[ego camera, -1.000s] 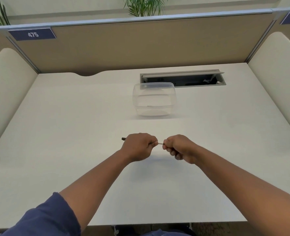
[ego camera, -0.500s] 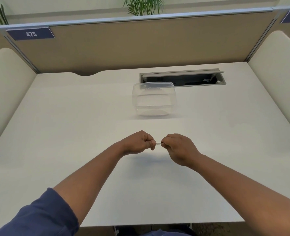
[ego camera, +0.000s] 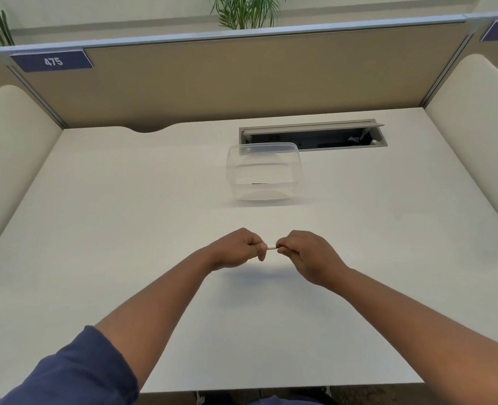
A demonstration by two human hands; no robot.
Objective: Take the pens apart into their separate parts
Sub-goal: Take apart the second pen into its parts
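A thin pen (ego camera: 271,248) runs between my two fists just above the white desk (ego camera: 125,217); only a short white stretch of it shows in the gap. My left hand (ego camera: 237,248) is closed around its left part. My right hand (ego camera: 306,252) pinches its right end, where a small dark piece shows at the fingertips. The rest of the pen is hidden inside both hands. Beyond the hands stands a clear plastic container (ego camera: 263,173) with a small dark part lying on its bottom.
An open cable tray slot (ego camera: 312,137) is cut into the desk behind the container. Tan partition walls enclose the desk at the back and cream padded panels stand at both sides. A sign reading 475 (ego camera: 53,61) hangs at the back left.
The pen's dark end, which stuck out to the left of my left fist, is hidden now. Both hands have turned slightly and stayed in the same place.
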